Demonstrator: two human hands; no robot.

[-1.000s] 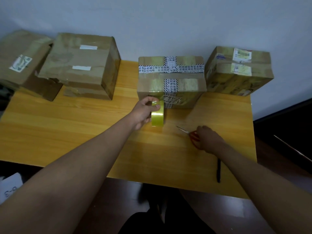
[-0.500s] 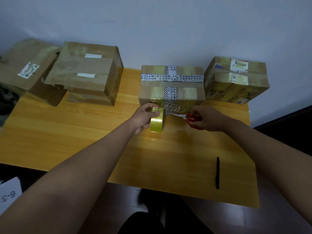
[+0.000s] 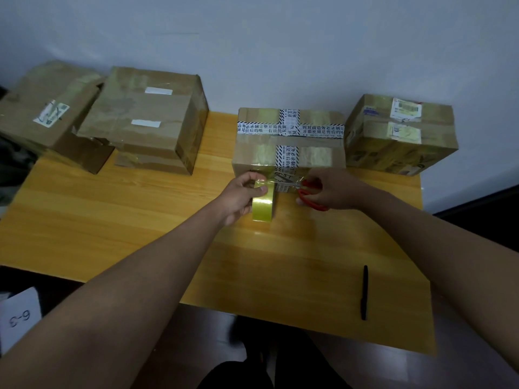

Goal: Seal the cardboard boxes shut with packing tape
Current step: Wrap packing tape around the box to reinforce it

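**Scissors reach the tape strip at the front of the centre box**

Head view: a yellow wooden bench (image 3: 112, 220) carries four cardboard boxes along its far edge. The centre box (image 3: 289, 144), at twelve o'clock from the hands, has printed black-and-white tape crossing its top. The left hand (image 3: 238, 197) grips a roll of yellowish packing tape (image 3: 263, 204), thumb over the top, holding it on edge just in front of the box. A short clear strip runs from the roll toward the box's front face, lying along the nine-to-three line. The right hand (image 3: 334, 192) is curled through the red handles of scissors (image 3: 304, 189), blades pointing toward nine o'clock at the strip. A second ago that hand was lower on the bench, at five o'clock of the roll; it has since risen to the strip, so the cut that frees this piece looks imminent. A black pen (image 3: 364, 293) lies at five o'clock.
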